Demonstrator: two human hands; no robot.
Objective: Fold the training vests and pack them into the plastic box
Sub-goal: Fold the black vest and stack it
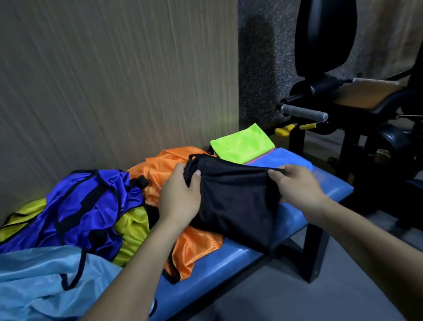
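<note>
A black vest [234,205] lies across the blue padded bench [218,269]. My left hand [180,193] pinches its upper left corner and my right hand [299,189] grips its right edge, stretching the cloth between them. Under and behind it lies an orange vest [189,245]. To the left are a crumpled dark blue vest [83,208], a yellow vest [131,231] and a light blue vest [25,284]. At the far end of the bench are folded vests: a bright green one [240,143] on a pink edge and a blue one [282,161]. No plastic box is in view.
A wood-grain wall panel [89,82] rises just behind the bench. To the right stands a black gym machine [357,94] with a grey-grip handle [303,113] and yellow parts [285,130]. Grey floor [250,315] lies in front of the bench.
</note>
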